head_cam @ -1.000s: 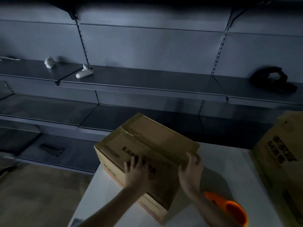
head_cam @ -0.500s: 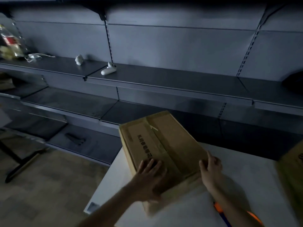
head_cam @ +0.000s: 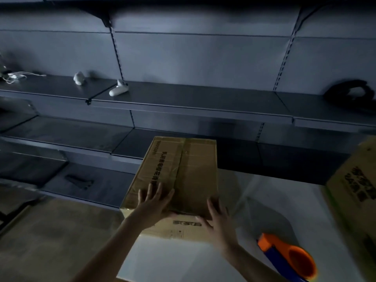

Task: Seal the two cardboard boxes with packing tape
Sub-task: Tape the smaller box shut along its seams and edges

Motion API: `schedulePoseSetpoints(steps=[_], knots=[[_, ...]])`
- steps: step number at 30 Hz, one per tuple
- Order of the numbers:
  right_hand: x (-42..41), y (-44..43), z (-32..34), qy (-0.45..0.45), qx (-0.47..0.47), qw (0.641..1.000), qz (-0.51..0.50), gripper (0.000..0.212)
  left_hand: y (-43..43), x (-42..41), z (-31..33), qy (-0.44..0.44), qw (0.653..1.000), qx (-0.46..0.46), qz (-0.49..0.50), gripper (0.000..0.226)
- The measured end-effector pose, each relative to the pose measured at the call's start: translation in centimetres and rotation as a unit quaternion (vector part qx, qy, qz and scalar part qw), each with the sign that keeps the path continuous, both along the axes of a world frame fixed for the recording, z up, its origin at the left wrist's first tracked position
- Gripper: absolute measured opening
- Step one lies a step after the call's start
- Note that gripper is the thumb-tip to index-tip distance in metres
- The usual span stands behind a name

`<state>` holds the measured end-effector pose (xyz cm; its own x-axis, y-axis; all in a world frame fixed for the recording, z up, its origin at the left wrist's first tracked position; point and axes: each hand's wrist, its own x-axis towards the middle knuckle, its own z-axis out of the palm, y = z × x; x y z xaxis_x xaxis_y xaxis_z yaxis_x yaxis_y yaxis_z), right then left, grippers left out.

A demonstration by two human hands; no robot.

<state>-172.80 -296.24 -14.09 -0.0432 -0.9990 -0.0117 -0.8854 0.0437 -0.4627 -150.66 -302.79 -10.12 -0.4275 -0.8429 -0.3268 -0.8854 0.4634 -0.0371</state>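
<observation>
Both bare forearms stretch forward, the left forearm angling in from the left, the right forearm from the right. The left hand lies flat, palm down, fingers straight and fanned; the right hand is flat too, fingers splayed, thumb pointing toward the left.

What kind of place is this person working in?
Probably a stockroom or an emptied shop, dimly lit: long metal shelving lines the wall, and a cardboard box and an orange tape dispenser sit on a white table, with a second box beside them.
</observation>
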Motion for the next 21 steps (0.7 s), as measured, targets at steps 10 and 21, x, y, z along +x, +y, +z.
schedulePoseSetpoints(steps=[10,21], knots=[[-0.1,-1.4,1.4,-0.073,0.018,0.995,0.063,0.064,-2.1,-0.5,1.0,-0.013,0.999,0.022,0.025,0.07],[-8.9,4.5,-1.0,-0.032,0.055,0.996,-0.069,0.055,3.5,-12.8,1.6,0.2,0.978,-0.05,0.011,0.021]])
